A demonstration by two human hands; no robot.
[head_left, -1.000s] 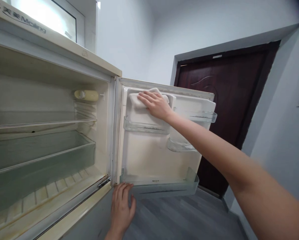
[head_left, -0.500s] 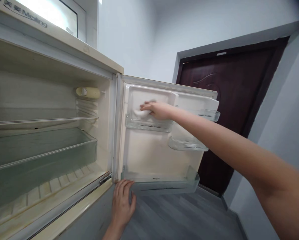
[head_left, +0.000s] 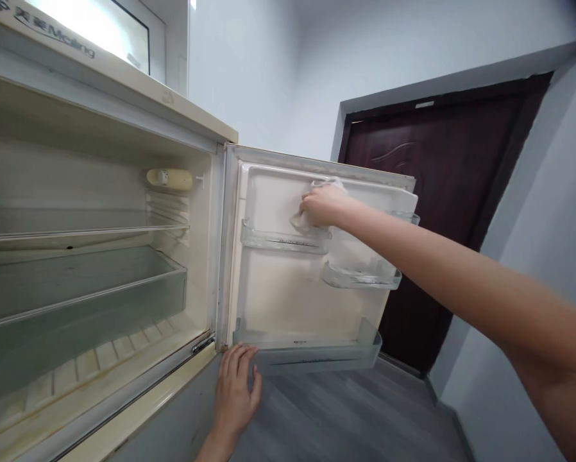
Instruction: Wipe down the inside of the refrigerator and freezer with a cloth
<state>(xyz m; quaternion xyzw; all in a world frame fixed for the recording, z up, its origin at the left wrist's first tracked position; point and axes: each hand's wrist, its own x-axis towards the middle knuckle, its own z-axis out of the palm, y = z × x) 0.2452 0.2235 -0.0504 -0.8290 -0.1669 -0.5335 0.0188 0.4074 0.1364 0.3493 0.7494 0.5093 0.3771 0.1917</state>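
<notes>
My right hand (head_left: 324, 204) is closed on a white cloth (head_left: 303, 222) against the upper inner panel of the open refrigerator door (head_left: 288, 289). Part of the cloth shows above the knuckles and part hangs below the fingers. Just beneath it is a clear door shelf (head_left: 285, 240). My left hand (head_left: 237, 385) lies near the door's lower hinge corner, its fingertips touching the bottom edge there. Its fingers are stretched out with the thumb apart, and nothing is in it.
On the left, the refrigerator interior has a glass shelf (head_left: 86, 232) and a clear drawer (head_left: 90, 301). More clear racks hang on the door: a right-hand one (head_left: 362, 279) and a deep bottom one (head_left: 317, 359). A dark red room door (head_left: 442, 160) stands behind, above grey flooring (head_left: 355, 417).
My right hand and the cloth have moved right across the upper door panel, toward its middle ridge. The refrigerator door has swung very slightly. My left hand stays in place.
</notes>
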